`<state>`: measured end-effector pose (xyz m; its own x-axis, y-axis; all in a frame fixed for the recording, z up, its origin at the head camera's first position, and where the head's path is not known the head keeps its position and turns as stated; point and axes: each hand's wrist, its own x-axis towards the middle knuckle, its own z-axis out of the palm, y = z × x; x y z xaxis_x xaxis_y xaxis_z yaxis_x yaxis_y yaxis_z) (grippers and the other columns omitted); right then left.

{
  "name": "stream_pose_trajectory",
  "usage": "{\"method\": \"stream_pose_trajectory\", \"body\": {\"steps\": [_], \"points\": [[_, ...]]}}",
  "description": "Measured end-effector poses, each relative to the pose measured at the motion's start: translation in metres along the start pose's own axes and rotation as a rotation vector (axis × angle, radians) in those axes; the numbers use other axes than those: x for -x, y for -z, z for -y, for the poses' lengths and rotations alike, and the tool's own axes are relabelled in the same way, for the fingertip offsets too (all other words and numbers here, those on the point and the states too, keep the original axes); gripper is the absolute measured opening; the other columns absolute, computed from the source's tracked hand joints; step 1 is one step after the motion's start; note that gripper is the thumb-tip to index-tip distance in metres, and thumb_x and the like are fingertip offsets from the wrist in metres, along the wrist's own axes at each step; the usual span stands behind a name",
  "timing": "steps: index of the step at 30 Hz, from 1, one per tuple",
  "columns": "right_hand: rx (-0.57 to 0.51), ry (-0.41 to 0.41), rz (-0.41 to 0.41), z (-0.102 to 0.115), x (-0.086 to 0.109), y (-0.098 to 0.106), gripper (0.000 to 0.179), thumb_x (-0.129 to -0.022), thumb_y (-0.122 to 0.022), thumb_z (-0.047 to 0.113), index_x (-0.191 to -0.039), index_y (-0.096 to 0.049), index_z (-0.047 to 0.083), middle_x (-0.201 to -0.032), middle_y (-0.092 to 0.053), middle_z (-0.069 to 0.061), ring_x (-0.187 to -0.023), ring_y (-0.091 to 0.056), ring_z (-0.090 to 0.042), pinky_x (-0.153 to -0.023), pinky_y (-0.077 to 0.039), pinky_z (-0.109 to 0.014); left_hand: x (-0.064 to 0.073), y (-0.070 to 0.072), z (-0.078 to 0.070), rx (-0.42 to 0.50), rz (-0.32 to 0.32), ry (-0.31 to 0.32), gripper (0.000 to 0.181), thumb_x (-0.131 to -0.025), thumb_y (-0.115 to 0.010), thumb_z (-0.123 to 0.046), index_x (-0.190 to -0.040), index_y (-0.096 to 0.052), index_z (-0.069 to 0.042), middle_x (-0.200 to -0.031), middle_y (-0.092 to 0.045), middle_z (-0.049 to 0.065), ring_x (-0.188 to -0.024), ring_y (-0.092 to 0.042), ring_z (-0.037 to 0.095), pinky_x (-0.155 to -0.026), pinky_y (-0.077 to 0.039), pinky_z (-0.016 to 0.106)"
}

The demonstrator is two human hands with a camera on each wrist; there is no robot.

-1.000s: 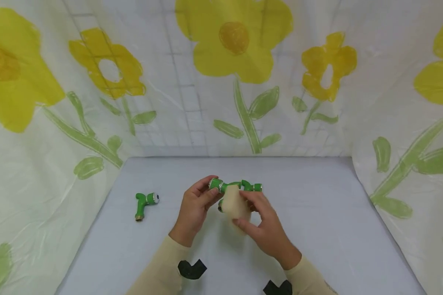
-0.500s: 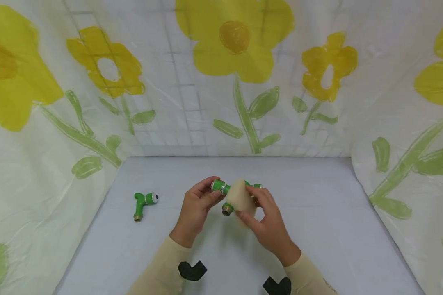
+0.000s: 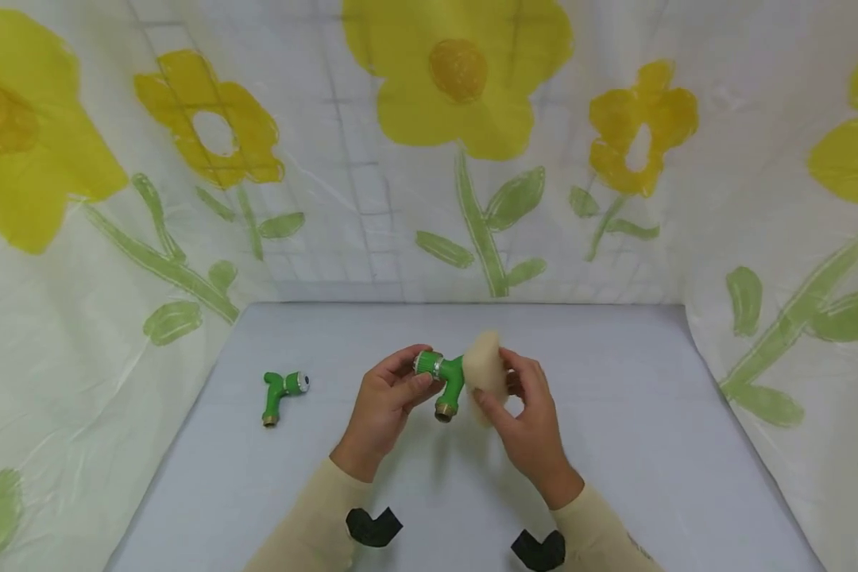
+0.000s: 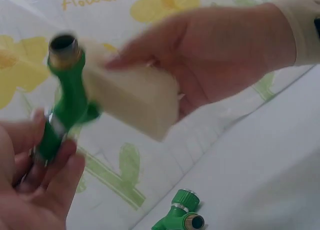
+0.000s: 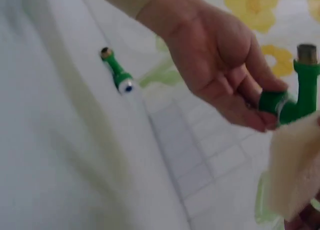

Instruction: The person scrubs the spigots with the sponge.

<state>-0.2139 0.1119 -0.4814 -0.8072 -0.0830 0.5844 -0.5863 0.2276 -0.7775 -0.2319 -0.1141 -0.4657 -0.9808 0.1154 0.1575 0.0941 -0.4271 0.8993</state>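
A pale curtain (image 3: 386, 238) painted with yellow flowers fills the upper half of the head view and runs down both sides. Below it, a white table (image 3: 615, 413) spreads across the lower half. Two hands work over the centre of the frame, apart from each other. The left hand (image 3: 382, 401), left of centre, is clamped on the knob of a green faucet; the right hand (image 3: 532, 413), right of centre, has its thumb and fingers gripping a cream sponge (image 3: 486, 373). The sponge stands on edge and hides the right end of the faucet; blur in the wrist views leaves it unclear how firmly the two touch. The green faucet (image 3: 450, 380) is held up at the middle of the frame, spout pointing down. A second green faucet (image 3: 275, 393) lies on the table at left. Smallest, the brass mouth (image 3: 445, 413) sits at the spout's tip.

The step in hand looks like wiping the faucet. To do it well, the left grip should stay firm on the ribbed knob (image 3: 427, 362), the sponge should bend round the curved body with light pressure, and the faucet should be turned so the bends and threads get covered too
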Motion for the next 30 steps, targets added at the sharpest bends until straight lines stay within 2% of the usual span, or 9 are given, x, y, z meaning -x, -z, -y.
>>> {"method": "stream_pose_trajectory", "body": {"steps": [3, 5, 8, 11, 14, 17, 24, 27, 30], "points": [[-0.09, 0.089, 0.1, 0.009, 0.004, -0.006, 0.064, -0.094, -0.083, 0.002, -0.152, -0.056, 0.004, -0.135, -0.061, -0.01, -0.111, -0.062, -0.026, -0.091, -0.057, -0.033, -0.003, 0.0, 0.002, 0.037, -0.095, 0.009, 0.036, -0.101, -0.069, 0.012, -0.137, -0.064, 0.01, -0.119, -0.073, 0.014, -0.105, -0.074, 0.022, -0.096, -0.061, 0.041], [-0.099, 0.147, 0.132, 0.014, 0.002, -0.009, 0.066, -0.093, -0.084, 0.002, -0.153, -0.056, 0.004, -0.137, -0.061, -0.011, -0.113, -0.061, -0.028, -0.091, -0.057, -0.035, -0.004, 0.0, 0.002, 0.067, -0.13, 0.013, 0.034, -0.101, -0.068, 0.013, -0.135, -0.066, 0.009, -0.116, -0.073, 0.014, -0.102, -0.075, 0.021, -0.093, -0.062, 0.037], [-0.027, 0.165, 0.065, 0.014, -0.003, -0.008, 0.067, -0.091, -0.084, 0.002, -0.152, -0.057, 0.005, -0.135, -0.062, -0.009, -0.115, -0.058, -0.028, -0.092, -0.054, -0.034, -0.002, 0.0, 0.003, 0.088, -0.086, 0.023, 0.034, -0.101, -0.065, 0.014, -0.135, -0.066, 0.009, -0.115, -0.072, 0.014, -0.101, -0.073, 0.02, -0.09, -0.063, 0.035], [0.045, 0.118, -0.002, 0.008, -0.008, -0.004, 0.066, -0.092, -0.083, 0.0, -0.153, -0.057, 0.006, -0.135, -0.06, -0.009, -0.116, -0.057, -0.027, -0.093, -0.052, -0.033, 0.0, 0.0, 0.004, 0.089, -0.024, 0.011, 0.033, -0.101, -0.066, 0.012, -0.134, -0.067, 0.006, -0.115, -0.071, 0.012, -0.103, -0.073, 0.02, -0.093, -0.062, 0.038], [0.1, 0.065, -0.043, 0.002, -0.007, -0.003, 0.065, -0.093, -0.084, 0.001, -0.153, -0.057, 0.004, -0.134, -0.059, -0.011, -0.117, -0.056, -0.025, -0.095, -0.05, -0.032, 0.001, -0.001, 0.005, 0.091, -0.008, 0.001, 0.033, -0.101, -0.068, 0.011, -0.132, -0.07, 0.001, -0.115, -0.072, 0.01, -0.104, -0.072, 0.019, -0.095, -0.061, 0.041], [0.096, 0.054, -0.043, 0.003, -0.004, -0.003, 0.065, -0.094, -0.084, 0.003, -0.153, -0.057, 0.004, -0.135, -0.059, -0.011, -0.116, -0.055, -0.023, -0.095, -0.05, -0.03, 0.001, -0.002, 0.005, 0.087, -0.008, 0.007, 0.033, -0.101, -0.067, 0.011, -0.132, -0.069, 0.001, -0.116, -0.071, 0.011, -0.103, -0.073, 0.019, -0.093, -0.062, 0.038], [-0.051, 0.203, 0.105, 0.023, -0.006, 0.003, 0.07, -0.088, -0.084, 0.002, -0.152, -0.056, 0.002, -0.136, -0.061, -0.012, -0.118, -0.057, -0.03, -0.096, -0.054, -0.034, -0.002, -0.006, -0.002, 0.063, 0.024, 0.011, 0.033, -0.103, -0.064, 0.008, -0.135, -0.062, 0.003, -0.118, -0.07, 0.011, -0.099, -0.069, 0.016, -0.08, -0.06, 0.026], [-0.022, 0.21, 0.083, 0.021, -0.01, 0.007, 0.07, -0.087, -0.084, 0.001, -0.151, -0.057, 0.002, -0.135, -0.061, -0.012, -0.119, -0.056, -0.029, -0.097, -0.052, -0.034, -0.001, -0.007, -0.004, 0.056, 0.052, 0.029, 0.03, -0.102, -0.063, 0.009, -0.131, -0.063, 0.001, -0.113, -0.071, 0.009, -0.097, -0.069, 0.015, -0.082, -0.061, 0.027], [0.011, 0.166, 0.032, 0.013, -0.012, 0.009, 0.069, -0.088, -0.084, -0.003, -0.152, -0.056, 0.001, -0.134, -0.06, -0.012, -0.119, -0.056, -0.029, -0.096, -0.052, -0.033, -0.001, -0.006, -0.003, 0.04, 0.09, 0.059, 0.028, -0.101, -0.062, 0.012, -0.126, -0.063, -0.001, -0.112, -0.071, 0.009, -0.097, -0.071, 0.016, -0.09, -0.062, 0.031]]}}
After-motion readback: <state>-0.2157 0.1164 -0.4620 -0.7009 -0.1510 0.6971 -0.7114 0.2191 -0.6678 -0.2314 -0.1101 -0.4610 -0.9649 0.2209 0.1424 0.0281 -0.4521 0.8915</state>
